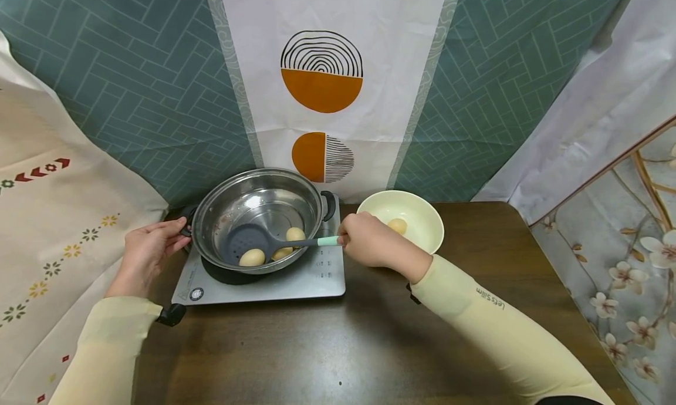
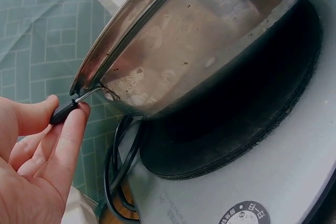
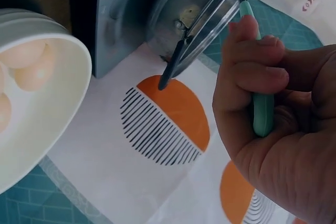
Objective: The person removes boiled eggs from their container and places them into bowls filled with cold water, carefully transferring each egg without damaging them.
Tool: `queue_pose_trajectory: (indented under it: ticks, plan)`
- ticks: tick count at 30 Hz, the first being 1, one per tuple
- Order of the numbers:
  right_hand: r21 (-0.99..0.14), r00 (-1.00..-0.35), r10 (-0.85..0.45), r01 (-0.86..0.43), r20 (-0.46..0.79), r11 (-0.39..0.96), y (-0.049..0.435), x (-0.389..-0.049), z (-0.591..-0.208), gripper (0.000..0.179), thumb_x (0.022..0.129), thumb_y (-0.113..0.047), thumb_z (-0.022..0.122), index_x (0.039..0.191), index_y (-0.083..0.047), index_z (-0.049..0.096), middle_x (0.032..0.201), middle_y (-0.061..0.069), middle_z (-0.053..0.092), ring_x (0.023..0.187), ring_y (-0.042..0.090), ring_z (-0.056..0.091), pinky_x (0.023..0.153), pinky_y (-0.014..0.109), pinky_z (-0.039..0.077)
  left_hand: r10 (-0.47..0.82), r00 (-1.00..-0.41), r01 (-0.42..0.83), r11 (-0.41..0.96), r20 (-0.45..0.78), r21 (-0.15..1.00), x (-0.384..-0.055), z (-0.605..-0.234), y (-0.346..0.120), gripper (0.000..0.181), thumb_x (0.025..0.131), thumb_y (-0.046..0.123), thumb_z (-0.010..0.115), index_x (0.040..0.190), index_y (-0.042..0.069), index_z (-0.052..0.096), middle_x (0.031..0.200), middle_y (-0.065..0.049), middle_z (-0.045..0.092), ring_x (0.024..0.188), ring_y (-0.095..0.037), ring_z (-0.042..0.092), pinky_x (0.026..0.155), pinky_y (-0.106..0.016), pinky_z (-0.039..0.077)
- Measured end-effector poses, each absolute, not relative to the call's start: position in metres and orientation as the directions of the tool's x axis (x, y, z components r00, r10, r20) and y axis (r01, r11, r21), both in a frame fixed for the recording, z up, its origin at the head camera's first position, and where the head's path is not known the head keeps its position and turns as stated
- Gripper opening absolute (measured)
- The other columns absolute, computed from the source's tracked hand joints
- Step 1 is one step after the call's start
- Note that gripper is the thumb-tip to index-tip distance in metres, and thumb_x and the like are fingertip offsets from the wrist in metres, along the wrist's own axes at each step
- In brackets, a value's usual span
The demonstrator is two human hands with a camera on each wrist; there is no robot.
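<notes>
Green skimmer handle (image 3: 263,113), right hand's (image 1: 364,239) fingers curled round; left hand (image 1: 146,251) pinches pot handle (image 2: 64,112).

Grey mint-handled skimmer (image 1: 248,238) aslant among pale eggs (image 1: 252,257) in a steel pot (image 1: 266,211).

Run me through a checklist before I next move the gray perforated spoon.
1. Left grip on the black side handle of the round steel pot: ok, pinched.
2. Right grip on the spoon's mint-green handle: ok, fingers wrapped round it.
3. Egg resting in the gray perforated spoon head: cannot tell; one pale-brown oval egg lies at its edge.
4. Pot free of eggs: not ok, three visible inside.
5. Round cream bowl upright, right of the pot: ok, eggs inside.
</notes>
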State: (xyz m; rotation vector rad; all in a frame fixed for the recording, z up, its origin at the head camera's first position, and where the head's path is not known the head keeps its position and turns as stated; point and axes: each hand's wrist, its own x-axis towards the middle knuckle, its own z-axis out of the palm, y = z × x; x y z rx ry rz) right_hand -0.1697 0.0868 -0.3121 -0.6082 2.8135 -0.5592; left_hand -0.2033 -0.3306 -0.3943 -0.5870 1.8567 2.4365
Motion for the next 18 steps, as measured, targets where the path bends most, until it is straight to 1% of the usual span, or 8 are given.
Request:
queue_pose_trajectory:
  ticks: [6,9,14,18]
  plan:
    - [-0.468,-0.893,-0.430,-0.324,-0.137,0.822,0.096,-0.174,-0.311,0.018,0.088,-0.008,0.059,0.075,-0.013,0.069,0.067,-0.002,0.060,0.062,0.012,0.046,0.052,0.019,0.038,-0.210,-0.927,-0.243,-0.298,-0.312,0.923,-0.204,-0.394,-0.330,0.009,0.076,0.011,0.077,0.085,0.009,0.075,0.074,-0.001,0.072,0.061,-0.014,0.069,0.063,-0.026,0.061]
    - [-0.484,-0.898,-0.414,-0.300,-0.147,0.822,0.100,-0.175,-0.310,0.018,0.089,-0.008,0.058,0.076,-0.013,0.070,0.069,-0.003,0.062,0.065,0.012,0.047,0.055,0.020,0.039,-0.210,-0.927,-0.242,-0.300,-0.311,0.923,-0.204,-0.394,-0.330,0.010,0.076,0.011,0.077,0.085,0.008,0.075,0.075,0.000,0.072,0.060,-0.014,0.069,0.062,-0.027,0.061]
    - [-0.490,-0.909,-0.386,-0.268,-0.156,0.830,0.108,-0.177,-0.310,0.018,0.090,-0.008,0.056,0.080,-0.012,0.071,0.073,-0.004,0.065,0.073,0.013,0.051,0.064,0.021,0.043,-0.201,-0.930,-0.238,-0.309,-0.307,0.921,-0.203,-0.393,-0.329,0.007,0.077,0.009,0.076,0.084,0.008,0.075,0.075,-0.001,0.072,0.061,-0.014,0.069,0.062,-0.027,0.061]
    - [-0.496,-0.909,-0.390,-0.272,-0.149,0.824,0.113,-0.178,-0.313,0.019,0.091,-0.008,0.055,0.081,-0.010,0.071,0.075,0.000,0.067,0.073,0.013,0.052,0.065,0.021,0.044,-0.200,-0.930,-0.239,-0.306,-0.308,0.921,-0.202,-0.393,-0.330,0.007,0.077,0.010,0.076,0.084,0.009,0.075,0.075,0.000,0.072,0.061,-0.014,0.069,0.063,-0.026,0.061]
